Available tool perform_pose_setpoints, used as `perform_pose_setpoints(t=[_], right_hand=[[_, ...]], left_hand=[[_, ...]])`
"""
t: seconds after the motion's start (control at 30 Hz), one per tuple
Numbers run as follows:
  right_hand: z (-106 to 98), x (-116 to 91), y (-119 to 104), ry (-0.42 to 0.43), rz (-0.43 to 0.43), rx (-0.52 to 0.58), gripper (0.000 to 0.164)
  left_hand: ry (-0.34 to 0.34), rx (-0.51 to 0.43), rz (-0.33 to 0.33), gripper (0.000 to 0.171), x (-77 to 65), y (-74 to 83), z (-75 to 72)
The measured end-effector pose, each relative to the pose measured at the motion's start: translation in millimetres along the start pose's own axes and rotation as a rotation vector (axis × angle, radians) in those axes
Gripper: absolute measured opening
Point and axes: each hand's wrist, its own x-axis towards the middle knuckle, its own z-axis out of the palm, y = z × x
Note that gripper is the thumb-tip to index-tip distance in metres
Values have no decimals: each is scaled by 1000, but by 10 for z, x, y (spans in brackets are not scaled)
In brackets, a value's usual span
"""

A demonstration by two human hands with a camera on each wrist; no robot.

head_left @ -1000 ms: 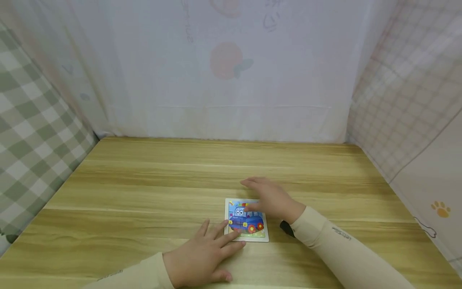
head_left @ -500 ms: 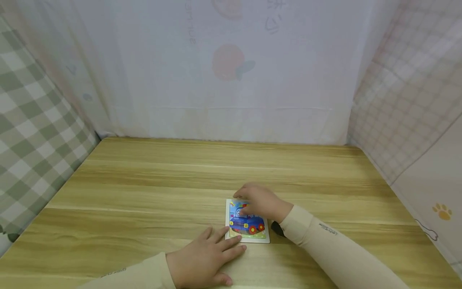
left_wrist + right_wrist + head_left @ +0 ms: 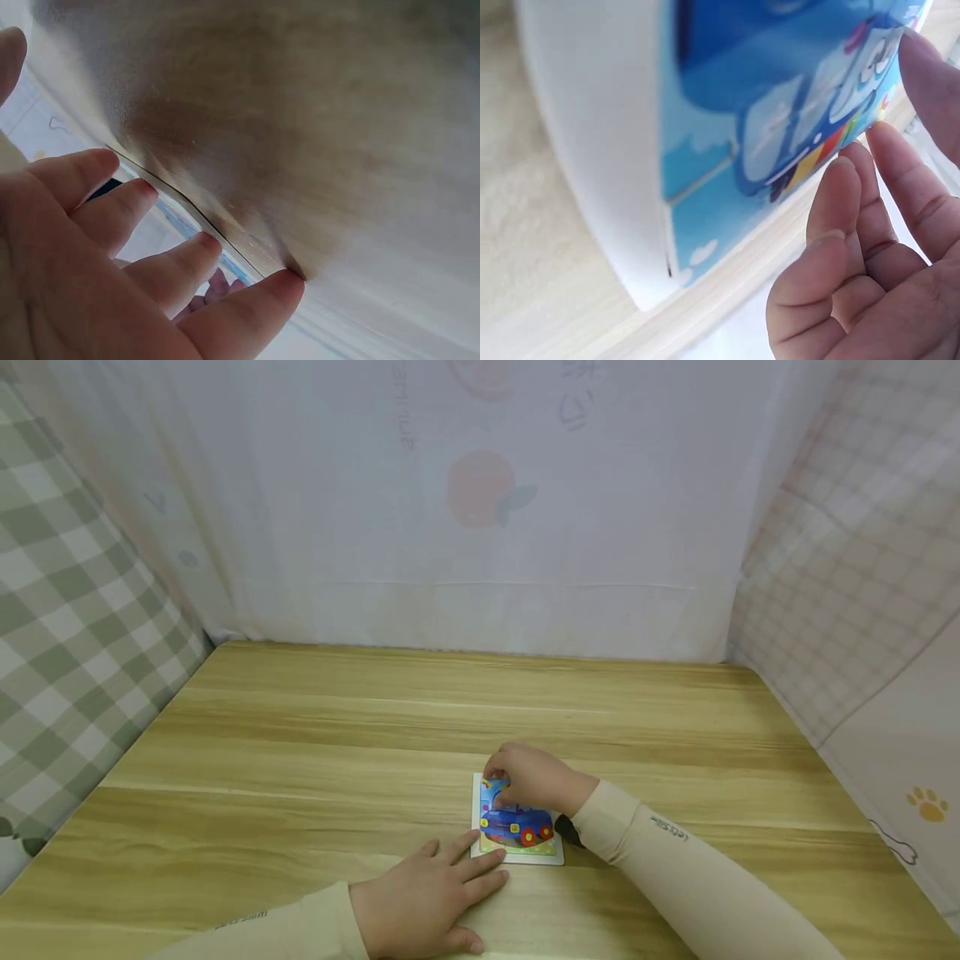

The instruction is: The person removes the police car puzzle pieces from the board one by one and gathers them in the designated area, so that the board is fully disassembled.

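Note:
A small square jigsaw puzzle (image 3: pixel 516 839) with a blue cartoon car and a white border lies flat on the table. My left hand (image 3: pixel 431 893) is spread at its lower left, palm down, with fingertips at the border. In the left wrist view the straight fingers (image 3: pixel 180 262) line the puzzle's edge. Over the upper part of the picture, my right hand (image 3: pixel 536 777) has its thumb and fingers bent, covering the car's roof. From the right wrist, the thumb (image 3: pixel 937 97) meets the picture by the car's eyes and the fingertips pinch in at its top edge.
The wooden table (image 3: pixel 300 735) reaches back to a white curtain (image 3: pixel 360 510) with a faded fruit print. A green checked cloth (image 3: pixel 67 618) hangs at the left, a grid-patterned cloth (image 3: pixel 840 543) at the right. A dark object (image 3: pixel 567 831) shows under the right wrist.
My right hand has moved left and slightly down onto the puzzle's upper part, its thumb and fingers drawing closer together. The left hand has stayed nearly still.

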Motion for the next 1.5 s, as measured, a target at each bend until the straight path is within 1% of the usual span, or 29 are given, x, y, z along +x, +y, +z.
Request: perform_pose_setpoints(t=[0.2,0.57,0.77,1.0,1.2,1.5], right_hand=[[7,30,-15,-24,25,-17,26],[-7,66,-40,-23,59,46,25],[-4,64,-40,-19,55,53,24],[7,82,-43,-19,58,48,23],[10,93,-44,-13,57,48,23],[-12,74,-50,-13,37,60,28]], left_hand=[[0,14,1,69,11,0,21],[-4,46,8,67,15,-2,-2],[-7,34,5,66,15,-1,-11],[-37,16,-21,67,6,14,-7],[-32,19,-21,67,2,13,-4],[-32,20,-16,66,6,5,-15]])
